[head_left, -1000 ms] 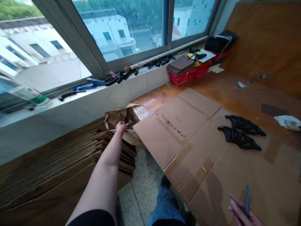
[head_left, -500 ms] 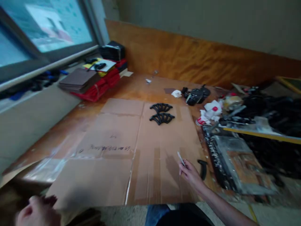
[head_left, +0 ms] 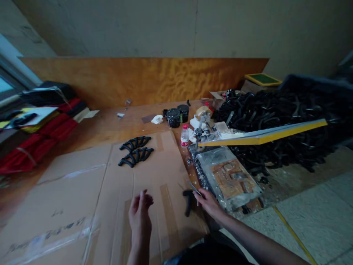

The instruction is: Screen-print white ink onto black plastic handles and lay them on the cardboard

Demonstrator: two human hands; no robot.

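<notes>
My right hand (head_left: 208, 202) grips a thin silver knife-like tool (head_left: 195, 189), its tip pointing up and left over the cardboard's right edge. Just left of that hand lies a curved black piece (head_left: 188, 203), shaped like a handle. My left hand (head_left: 140, 209) hovers over the cardboard sheet (head_left: 154, 176) with loosely bent fingers, and I see nothing in it. Farther up on the sheet lie two rows of similar black curved pieces, a back row (head_left: 135, 142) and a front row (head_left: 136, 156).
Right of the sheet are a plastic bag (head_left: 228, 176) holding brown material, a small bottle (head_left: 184, 137) and a yellow-edged board (head_left: 261, 138). Beyond lies a big heap of black parts (head_left: 275, 110). Two black tubs (head_left: 173, 117) stand behind; red bundles (head_left: 52, 129) lie at left.
The view has swung right. My left hand has moved from the lower left corner to above the cardboard, near the single black piece. My right hand still holds the silver tool.
</notes>
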